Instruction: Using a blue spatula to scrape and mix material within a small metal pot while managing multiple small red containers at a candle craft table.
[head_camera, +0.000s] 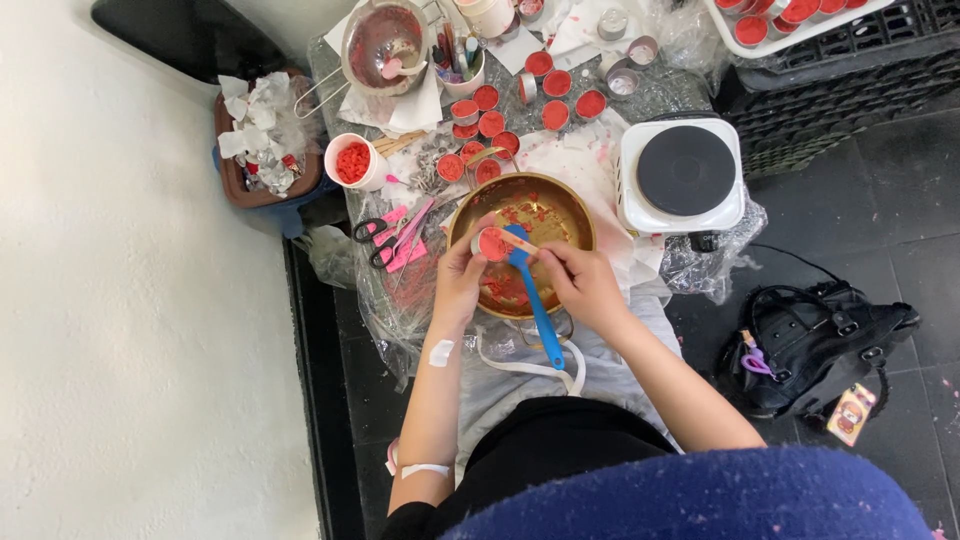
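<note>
My left hand (460, 275) holds a small round tin (491, 243) filled with red wax, tilted over a brass bowl (570, 215). My right hand (582, 283) grips a blue spatula (541, 315), its head against the tin's mouth and its handle pointing back toward me. Red wax is smeared over the inside of the bowl. The bowl sits on a plastic-covered low table (385, 300) in front of my lap.
Several red-filled tins (490, 125) lie beyond the bowl. A white cup of red pieces (352, 160), scissors (375, 232), a strainer (385, 40), a white hotplate (682, 172), a black crate (850, 60), a black bag (815, 340) on the floor, and a bin (262, 140) surround it.
</note>
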